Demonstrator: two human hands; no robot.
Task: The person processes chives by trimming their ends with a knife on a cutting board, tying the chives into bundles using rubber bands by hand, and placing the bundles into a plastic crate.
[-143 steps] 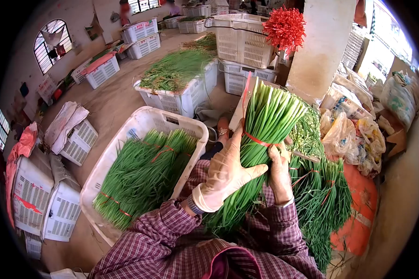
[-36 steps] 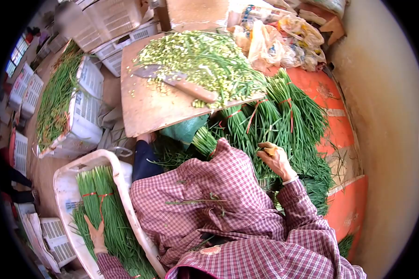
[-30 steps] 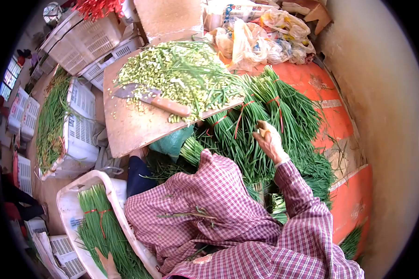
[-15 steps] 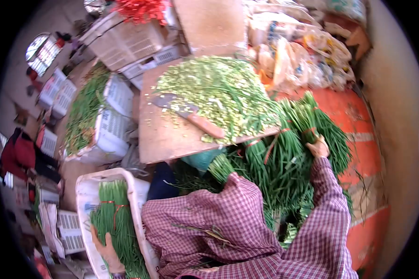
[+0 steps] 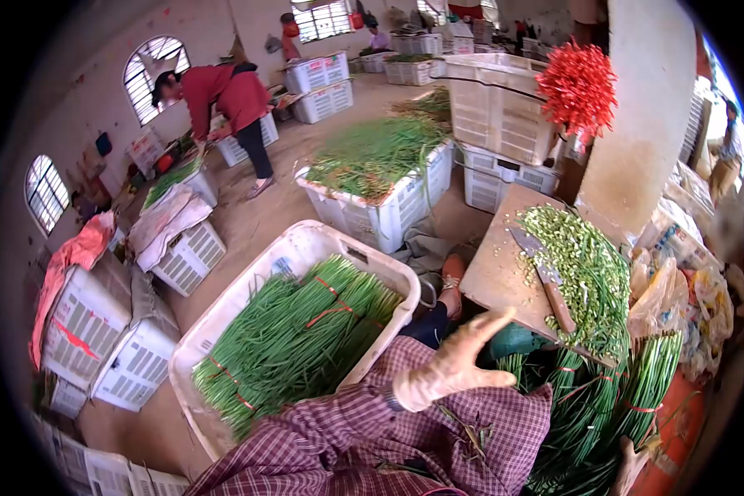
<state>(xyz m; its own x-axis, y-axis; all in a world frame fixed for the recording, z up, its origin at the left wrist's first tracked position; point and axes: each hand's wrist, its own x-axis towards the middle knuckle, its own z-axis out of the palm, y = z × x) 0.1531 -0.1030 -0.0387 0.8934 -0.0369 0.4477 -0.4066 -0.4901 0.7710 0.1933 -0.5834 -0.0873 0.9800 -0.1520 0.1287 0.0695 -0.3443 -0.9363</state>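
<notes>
Evidently light and floppy, the bundle (image 5: 591,397) wanted grasping at its red tie; left hand (image 5: 455,364) spread empty, right hand (image 5: 628,467) barely visible, grip unclear.

Bright daylight from arched windows (image 5: 155,68), soft shadows, heavy fisheye bending and black vignette at edges.

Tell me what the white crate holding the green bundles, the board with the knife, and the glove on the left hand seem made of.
White slotted crate: likely moulded plastic, matte, with smooth rounded rims. Brown flat board: apparently wood, bare and dull. Pale beige glove on the left hand: probably thin rubber or latex, judging by its wrinkles and snug fit.
</notes>
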